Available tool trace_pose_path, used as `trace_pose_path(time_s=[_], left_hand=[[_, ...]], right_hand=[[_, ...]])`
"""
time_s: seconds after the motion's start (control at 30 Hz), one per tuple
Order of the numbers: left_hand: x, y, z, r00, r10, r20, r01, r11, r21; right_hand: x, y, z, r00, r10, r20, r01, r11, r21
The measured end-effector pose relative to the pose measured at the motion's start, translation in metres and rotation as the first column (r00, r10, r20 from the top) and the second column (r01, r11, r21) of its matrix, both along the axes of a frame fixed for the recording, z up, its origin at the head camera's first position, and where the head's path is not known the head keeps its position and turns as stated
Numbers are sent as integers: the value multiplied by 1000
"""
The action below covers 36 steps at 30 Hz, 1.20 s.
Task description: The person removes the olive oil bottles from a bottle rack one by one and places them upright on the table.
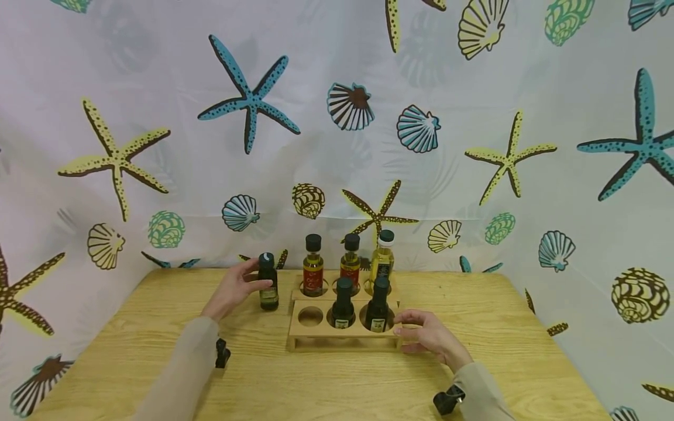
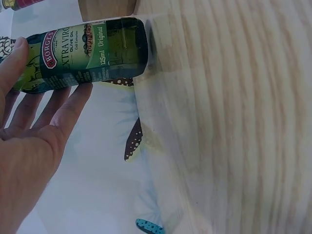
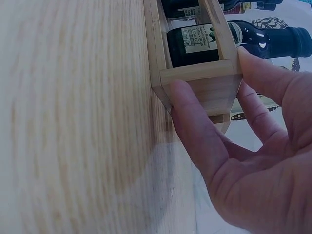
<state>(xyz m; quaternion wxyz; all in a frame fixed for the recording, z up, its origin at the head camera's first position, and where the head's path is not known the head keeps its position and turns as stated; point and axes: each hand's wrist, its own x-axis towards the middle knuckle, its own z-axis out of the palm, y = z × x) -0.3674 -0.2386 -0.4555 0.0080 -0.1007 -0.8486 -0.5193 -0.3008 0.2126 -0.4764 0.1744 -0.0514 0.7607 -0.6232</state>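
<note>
My left hand holds a small dark-green olive oil bottle upright, left of the wooden rack. In the left wrist view, its thumb and fingers lie on opposite sides of the bottle, whose base is right at the tabletop. My right hand is at the rack's right end. In the right wrist view, relaxed fingers touch the rack's end panel, and the thumb is near its upper corner. Two dark bottles, one a dark bottle at the right, sit in the front tier; its left hole is bare.
In the rack's raised back tier stand two red-labelled bottles, including the left red-labelled bottle, and a yellow oil bottle. The wooden table meets a curtain printed with starfish and shells just behind the rack.
</note>
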Motion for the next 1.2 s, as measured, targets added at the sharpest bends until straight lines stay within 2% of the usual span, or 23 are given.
trace_pose_path(time_s=[0.33, 0.5, 0.73, 1.2], left_hand=[[-5, -8, 0, 1000, -18, 0, 18, 999, -34], [-12, -15, -1, 1000, -23, 6, 23, 1000, -19], [-18, -20, 1, 997, -77, 22, 76, 997, 26], [-22, -20, 5, 995, -65, 81, 66, 998, -8]], right_hand=[[1, 0, 0, 1000, 8, -16, -8, 1000, 3], [1, 0, 2, 1000, 3, -12, -3, 1000, 8], [1, 0, 3, 1000, 3, -10, -3, 1000, 15], [1, -1, -1, 1000, -5, -22, 5, 1000, 30]])
